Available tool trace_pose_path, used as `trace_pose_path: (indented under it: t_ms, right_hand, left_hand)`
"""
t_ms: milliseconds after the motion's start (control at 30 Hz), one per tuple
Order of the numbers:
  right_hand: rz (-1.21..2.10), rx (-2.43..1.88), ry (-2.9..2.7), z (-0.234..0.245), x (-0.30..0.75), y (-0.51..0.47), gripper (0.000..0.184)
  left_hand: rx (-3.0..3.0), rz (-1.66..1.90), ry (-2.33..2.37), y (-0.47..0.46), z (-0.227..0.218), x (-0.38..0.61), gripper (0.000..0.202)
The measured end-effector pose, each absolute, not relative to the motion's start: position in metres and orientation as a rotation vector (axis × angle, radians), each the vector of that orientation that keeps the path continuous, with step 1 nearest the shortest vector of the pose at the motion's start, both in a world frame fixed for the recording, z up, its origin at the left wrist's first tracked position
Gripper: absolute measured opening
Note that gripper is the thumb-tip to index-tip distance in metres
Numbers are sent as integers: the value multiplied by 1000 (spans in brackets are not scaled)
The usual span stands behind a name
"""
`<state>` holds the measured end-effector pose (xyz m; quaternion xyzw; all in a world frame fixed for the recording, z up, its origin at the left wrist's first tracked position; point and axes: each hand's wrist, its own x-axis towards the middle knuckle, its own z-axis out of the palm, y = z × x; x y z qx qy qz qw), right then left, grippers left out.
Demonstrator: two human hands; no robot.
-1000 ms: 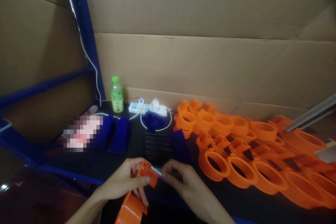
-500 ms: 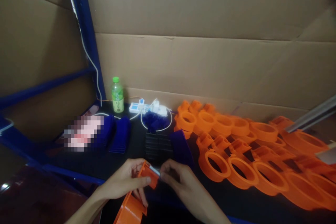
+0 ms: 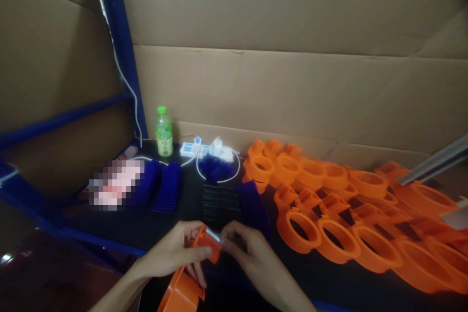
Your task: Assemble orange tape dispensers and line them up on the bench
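My left hand [image 3: 183,248] is wrapped round an orange plastic part [image 3: 181,295], its thumb lying across the flat end piece. This part has a ring-like body, partly cut off by the lower edge of the view. Along the upper edge of the end piece sits a thin silvery ridged strip [image 3: 213,235], perhaps a spring or a toothed piece. My right hand [image 3: 243,243] pinches at the strip's right end, thumb and forefinger together; the fingers hide how much of it they hold.
Rows of orange ring-shaped parts [image 3: 338,241] cover the table's right side. Stacked blue plates [image 3: 168,187], black strips [image 3: 221,202] and a blue piece [image 3: 254,204] lie ahead. Behind stand a green-capped bottle [image 3: 164,131] and a white power strip [image 3: 188,149]. A blue frame post [image 3: 122,48] rises at left.
My right hand has moved slightly left, closer to the orange part. The silvery strip has shifted a little left along the edge. My left hand holds its place.
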<state>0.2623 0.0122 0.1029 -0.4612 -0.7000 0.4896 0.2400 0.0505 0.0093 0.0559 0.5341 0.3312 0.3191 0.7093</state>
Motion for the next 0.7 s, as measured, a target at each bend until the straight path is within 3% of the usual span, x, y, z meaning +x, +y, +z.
trace_pose_path:
  t_ms: [700]
  right_hand:
    - [1263, -1312, -1958, 98, 255, 13, 19]
  left_hand:
    - [1209, 684, 745, 8, 53, 49, 21]
